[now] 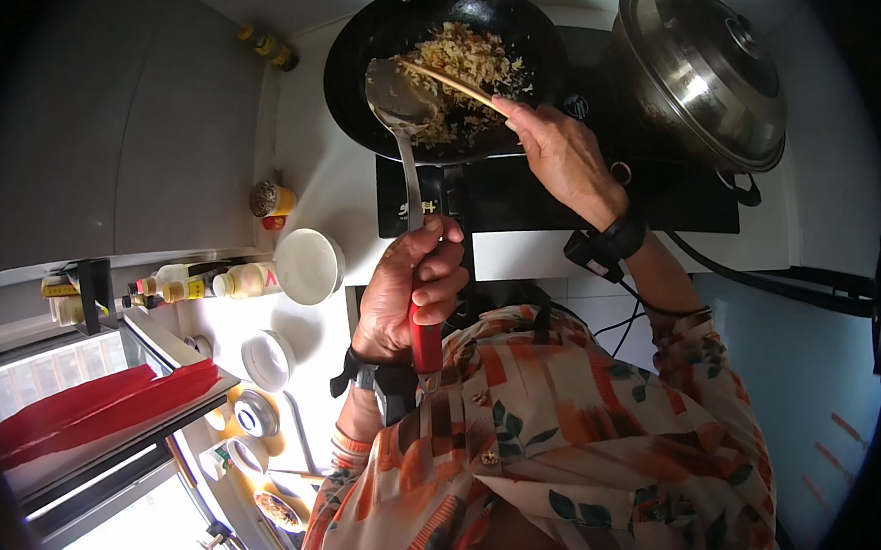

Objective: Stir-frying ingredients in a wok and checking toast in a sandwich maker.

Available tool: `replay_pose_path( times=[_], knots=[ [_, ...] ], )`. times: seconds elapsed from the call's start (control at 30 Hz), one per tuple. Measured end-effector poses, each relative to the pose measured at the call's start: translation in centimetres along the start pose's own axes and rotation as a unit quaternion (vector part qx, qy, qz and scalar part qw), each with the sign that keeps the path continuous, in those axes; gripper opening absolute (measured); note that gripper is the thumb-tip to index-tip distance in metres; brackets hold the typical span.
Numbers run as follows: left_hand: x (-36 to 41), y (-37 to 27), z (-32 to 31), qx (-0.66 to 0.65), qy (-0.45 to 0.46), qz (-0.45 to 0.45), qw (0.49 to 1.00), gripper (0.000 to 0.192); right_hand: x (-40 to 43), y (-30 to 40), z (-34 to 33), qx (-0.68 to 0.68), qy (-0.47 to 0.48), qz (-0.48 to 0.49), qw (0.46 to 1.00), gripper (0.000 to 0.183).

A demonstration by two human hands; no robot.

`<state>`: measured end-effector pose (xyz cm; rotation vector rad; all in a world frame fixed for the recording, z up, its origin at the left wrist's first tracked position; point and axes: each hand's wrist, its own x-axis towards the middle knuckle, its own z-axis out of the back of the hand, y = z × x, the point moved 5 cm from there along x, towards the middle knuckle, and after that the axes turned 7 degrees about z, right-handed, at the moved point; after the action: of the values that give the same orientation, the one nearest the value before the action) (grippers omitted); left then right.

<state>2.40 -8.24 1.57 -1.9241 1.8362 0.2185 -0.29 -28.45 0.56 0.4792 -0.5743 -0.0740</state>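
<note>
My left hand (417,289) is closed around the red handle of a metal wok spatula (410,172), whose blade lies inside the left part of a black wok (350,83). In my right hand (566,155) are wooden chopsticks (458,83), their tips touching or close above the spatula's blade. Fried rice (463,56) is heaped in the middle and upper part of the wok, with loose grains scattered around it and some on the blade. The wok stands on a black cooktop (519,197), its handle pointing towards me beneath the spatula.
A lidded steel pot (689,86) stands right of the wok. On the left are a white bowl (310,267), another white bowl (267,361), seasoning bottles (246,281) and a jar (271,200). A bottle (269,47) stands by the wall. A black cable (747,270) runs at the right.
</note>
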Motion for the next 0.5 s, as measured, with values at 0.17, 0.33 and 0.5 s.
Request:
replay_pose_path(
  times=[0.17, 0.33, 0.5],
  knots=[
    [-0.2, 0.1, 0.0, -0.004, -0.003, -0.02, 1.0, 0.022, -0.1, -0.8, 0.7, -0.031, -0.021, 0.008, 0.999, 0.037],
    [0.1, -0.2, 0.2, 0.009, -0.01, -0.015, 1.0, 0.022, -0.3, 1.4, 0.0, 0.018, -0.007, 0.011, 1.0, 0.042],
    [-0.1, 0.1, 0.3, 0.007, -0.001, 0.0, 1.0, 0.021, 0.0, 0.0, -0.1, -0.007, -0.009, -0.006, 1.0, 0.037]
  ],
)
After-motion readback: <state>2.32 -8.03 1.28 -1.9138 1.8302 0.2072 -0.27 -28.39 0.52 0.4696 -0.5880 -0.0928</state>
